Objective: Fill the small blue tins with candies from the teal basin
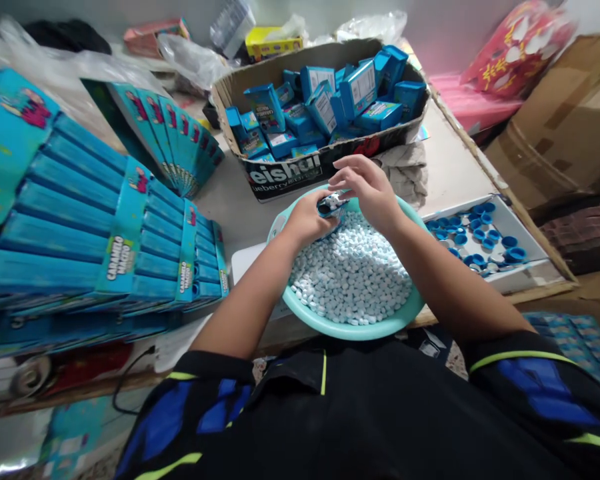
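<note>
My left hand [304, 219] is wrapped round a small blue container [329, 208], its open end tilted up with white candies showing at the mouth. Just above and to the right hovers my right hand [369, 185], fingers stretched and partly apart over that mouth; whether its fingertips touch the candies is hard to see. Both hands are over the far part of a turquoise basin [350, 331]. Small white and pale blue candies [355, 273] fill much of the basin.
Behind the basin stands a cardboard carton [280, 179] of small blue boxes. A white tray [525, 275] with blue caps lies at right. Stacked blue display boxes [120, 257] crowd the left, and a brown carton [555, 133] stands far right.
</note>
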The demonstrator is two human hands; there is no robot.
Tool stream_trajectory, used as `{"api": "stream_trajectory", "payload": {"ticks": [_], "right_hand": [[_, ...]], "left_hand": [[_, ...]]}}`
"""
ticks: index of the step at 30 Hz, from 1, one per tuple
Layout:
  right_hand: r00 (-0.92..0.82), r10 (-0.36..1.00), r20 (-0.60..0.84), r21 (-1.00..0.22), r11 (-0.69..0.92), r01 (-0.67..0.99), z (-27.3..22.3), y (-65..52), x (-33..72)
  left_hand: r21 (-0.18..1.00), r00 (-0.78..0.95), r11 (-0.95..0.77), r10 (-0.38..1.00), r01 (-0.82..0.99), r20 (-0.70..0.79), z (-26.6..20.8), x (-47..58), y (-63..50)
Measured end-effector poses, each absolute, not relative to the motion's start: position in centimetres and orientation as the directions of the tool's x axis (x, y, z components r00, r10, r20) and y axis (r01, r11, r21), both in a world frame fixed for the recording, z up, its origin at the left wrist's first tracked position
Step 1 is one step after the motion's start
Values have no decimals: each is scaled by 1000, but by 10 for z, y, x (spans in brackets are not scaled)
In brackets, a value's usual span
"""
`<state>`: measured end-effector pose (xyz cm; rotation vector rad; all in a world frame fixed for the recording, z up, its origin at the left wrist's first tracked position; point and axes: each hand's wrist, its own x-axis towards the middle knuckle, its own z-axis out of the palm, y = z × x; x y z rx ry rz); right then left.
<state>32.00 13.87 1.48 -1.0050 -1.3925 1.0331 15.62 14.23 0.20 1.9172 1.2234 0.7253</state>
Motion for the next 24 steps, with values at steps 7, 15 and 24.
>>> {"api": "stream_trajectory", "payload": {"ticks": [7,15,24], "right_hand": [[-50,915,401,-872,398,284,5,141,325],[-151,889,432,-739,445,506,6,144,330],[-212,904,371,-608,409,680,-4,153,336]], "left_hand": [[823,392,-282,916,493,79,4,151,141],[796,393,-312,914,519,102,4,149,139],[774,411,-333,906,538,104,2,150,141]]}}
